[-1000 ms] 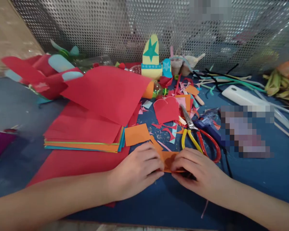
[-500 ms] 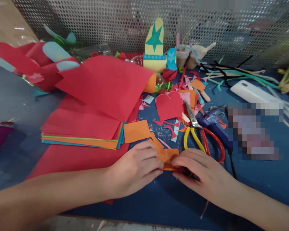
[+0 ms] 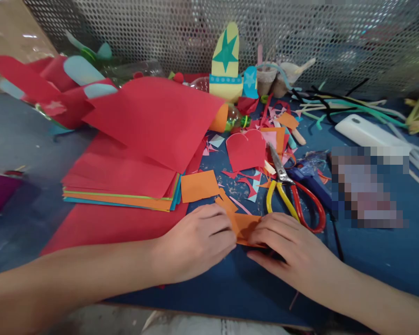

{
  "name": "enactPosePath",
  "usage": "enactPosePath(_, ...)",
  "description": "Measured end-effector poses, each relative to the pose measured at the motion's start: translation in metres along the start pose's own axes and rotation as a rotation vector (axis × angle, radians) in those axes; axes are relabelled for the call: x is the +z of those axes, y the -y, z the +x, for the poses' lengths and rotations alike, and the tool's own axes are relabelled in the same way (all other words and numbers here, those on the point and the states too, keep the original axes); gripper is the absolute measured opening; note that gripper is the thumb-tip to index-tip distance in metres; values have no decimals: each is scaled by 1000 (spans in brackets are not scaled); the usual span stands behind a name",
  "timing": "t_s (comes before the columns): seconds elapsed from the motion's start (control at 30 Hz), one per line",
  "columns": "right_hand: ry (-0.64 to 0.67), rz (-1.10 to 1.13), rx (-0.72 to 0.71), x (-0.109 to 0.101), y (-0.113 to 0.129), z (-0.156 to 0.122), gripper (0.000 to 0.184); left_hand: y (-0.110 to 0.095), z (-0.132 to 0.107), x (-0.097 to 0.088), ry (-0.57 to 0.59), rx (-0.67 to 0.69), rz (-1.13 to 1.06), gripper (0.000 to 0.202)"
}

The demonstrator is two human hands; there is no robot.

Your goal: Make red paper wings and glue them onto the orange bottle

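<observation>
My left hand (image 3: 199, 244) is closed, its fingertips pinching the left end of a small piece of orange paper (image 3: 247, 223) at the table's front middle. At the paper's right end, the curled fingers of my right hand (image 3: 288, 244) press on it, and the thumb sits a little lower toward the table edge. Both hands partly hide the paper. Just beyond lies an orange paper rectangle (image 3: 199, 186), with a narrow orange scrap (image 3: 226, 201) between it and my fingers. Scissors (image 3: 282, 174) with one yellow and one red handle lie beyond my right hand.
A stack of coloured paper (image 3: 122, 179), red on top, fills the left middle. A red paper heart (image 3: 246, 150) lies among cut scraps. Right of the scissors are a blue glue gun (image 3: 310, 184) and a white power strip (image 3: 373, 135). A perforated metal panel (image 3: 153, 32) closes the back.
My right hand's fingers have shifted slightly on the orange paper, and the thumb is a bit farther from them. My left hand keeps its grip. The camera view has shifted slightly.
</observation>
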State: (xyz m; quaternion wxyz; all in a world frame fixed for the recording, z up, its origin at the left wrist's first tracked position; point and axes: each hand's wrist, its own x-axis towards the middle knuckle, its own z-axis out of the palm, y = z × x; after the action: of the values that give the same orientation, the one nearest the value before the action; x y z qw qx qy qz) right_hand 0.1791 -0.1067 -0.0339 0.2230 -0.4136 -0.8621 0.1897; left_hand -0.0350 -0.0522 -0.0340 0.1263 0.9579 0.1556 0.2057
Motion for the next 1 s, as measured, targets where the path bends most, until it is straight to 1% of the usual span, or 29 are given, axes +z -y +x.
enactPosePath(0.17, 12, 55, 65, 2, 3, 1, 6, -1, 1, -3, 51, -30, -57, 26)
enactPosePath(0.33, 22, 25, 73, -3, 4, 2, 11, 4, 1, -5, 12, -145, -255, 21)
enactPosePath(0.43, 33, -35, 43, -8, 4, 4, 20, 6, 0, -5, 18, -149, -297, 20)
enactPosePath(0.53, 39, -66, 7, -10, 4, 5, 23, 7, -1, -4, 30, -92, -232, 17)
enactPosePath(0.6, 46, -54, 6, -9, 4, 6, 19, 6, -2, -3, 41, -38, -138, 17)
enactPosePath(0.7, 30, -11, 29, -8, 3, 5, 11, 7, -3, 0, 47, 21, -19, 24)
enactPosePath(0.77, 16, -8, -7, -8, 1, 3, 8, 7, -3, 1, 37, 27, 7, 28)
enactPosePath(0.87, 16, -69, -103, -9, -1, -1, 12, 6, -2, 2, 28, 22, 18, 32)
enactPosePath(0.93, 25, -109, -120, -9, -2, -4, 14, 5, -2, 1, 11, 24, 37, 32)
enactPosePath(1.0, 27, -131, -117, -9, -2, -4, 12, 4, -2, 1, -6, 33, 59, 28)
